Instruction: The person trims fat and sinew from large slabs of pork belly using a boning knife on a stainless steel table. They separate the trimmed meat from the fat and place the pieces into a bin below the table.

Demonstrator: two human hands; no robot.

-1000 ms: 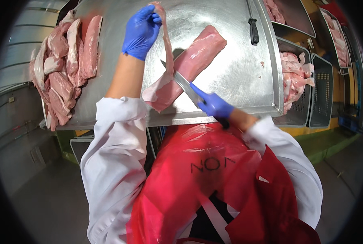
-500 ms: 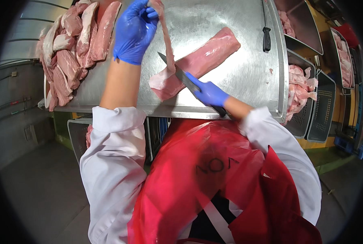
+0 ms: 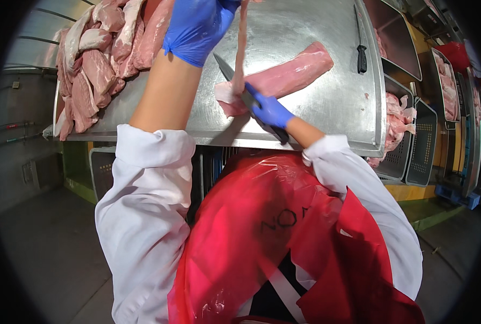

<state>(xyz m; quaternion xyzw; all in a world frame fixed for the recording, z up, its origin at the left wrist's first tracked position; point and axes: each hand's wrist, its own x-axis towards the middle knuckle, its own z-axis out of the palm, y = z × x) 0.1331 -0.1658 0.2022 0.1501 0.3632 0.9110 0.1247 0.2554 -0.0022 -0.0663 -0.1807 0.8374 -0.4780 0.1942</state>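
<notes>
A long pale pink piece of pork loin (image 3: 291, 70) lies slantwise on a steel table (image 3: 316, 121). My right hand (image 3: 271, 112), in a blue glove, is closed on a knife (image 3: 227, 70). Its blade crosses the loin's near left end, pointing up and left. From that end a thin strip of meat (image 3: 241, 51) rises, pulled taut. At the top edge my left hand (image 3: 200, 29), also gloved in blue, is closed on the strip's upper part; its fingertips are partly out of view.
Several loin pieces (image 3: 97, 70) are heaped at the table's left. Toward its right edge lies a second knife (image 3: 362, 59) with a black handle. Beyond that edge stand grey crates (image 3: 426, 140), one holding meat trimmings (image 3: 397, 121). A raised rim runs along the near edge.
My left hand has moved up and to the right, drawing the strip higher. The loin's near end and the knife appear slightly higher, partly because the whole view has shifted.
</notes>
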